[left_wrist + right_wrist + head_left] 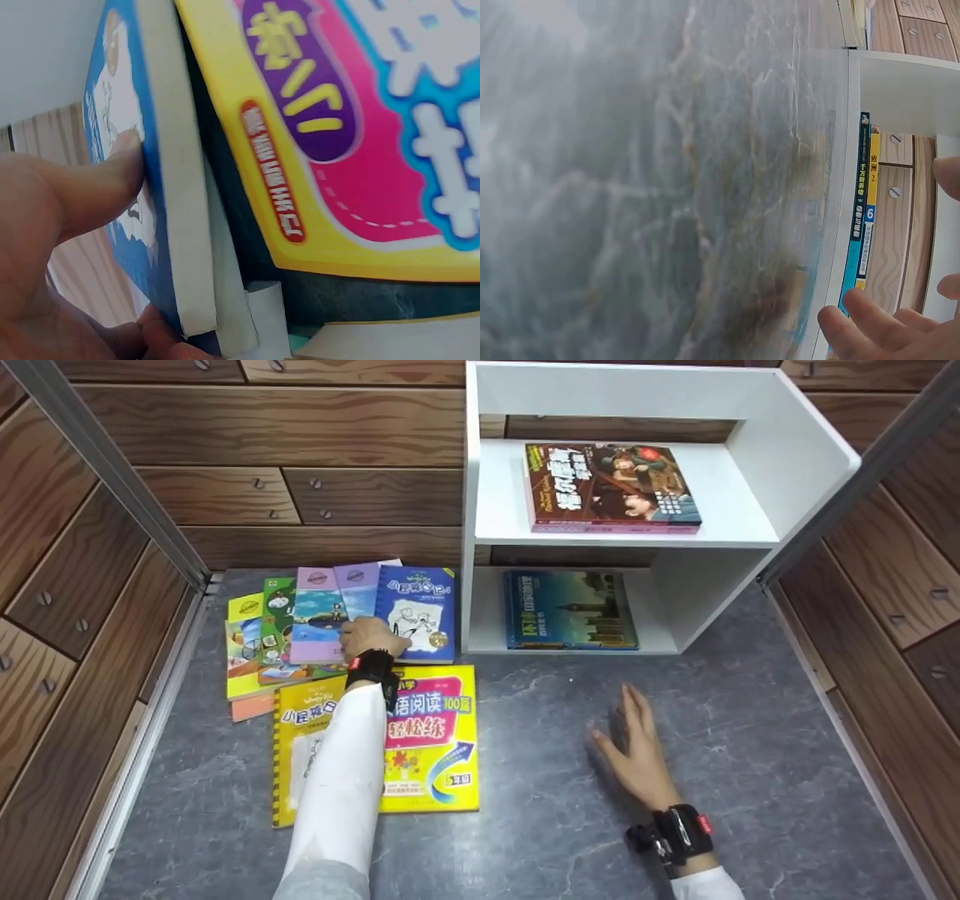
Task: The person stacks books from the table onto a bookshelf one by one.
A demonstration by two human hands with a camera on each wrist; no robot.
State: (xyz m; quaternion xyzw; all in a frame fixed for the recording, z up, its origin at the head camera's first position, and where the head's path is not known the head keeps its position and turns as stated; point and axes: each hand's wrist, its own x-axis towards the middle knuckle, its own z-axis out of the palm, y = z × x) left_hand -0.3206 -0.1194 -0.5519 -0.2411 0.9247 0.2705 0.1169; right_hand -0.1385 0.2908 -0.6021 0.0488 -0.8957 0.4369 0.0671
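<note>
My left hand [369, 637] is at a blue comic-style book [427, 607], the rightmost in a row of overlapping books. In the left wrist view, the thumb lies on the cover of the blue book [112, 90] and fingertips curl at its edge, pinching it. Just below are a yellow spiral-edged book [300, 720] and a yellow-and-pink workbook [450, 750], partly covered by the left forearm. My right hand [637, 746] hovers over or rests on the grey floor with fingers spread, holding nothing; which of the two I cannot tell.
A white two-tier shelf [810, 457] stands at the back right. Its upper tier bears a brown-covered book [600, 484] on a stack, its lower tier a teal-covered book [570, 611] on others. Purple [319, 592], green [277, 615] and yellow books [244, 607] fan out left. Wood-patterned walls enclose the area.
</note>
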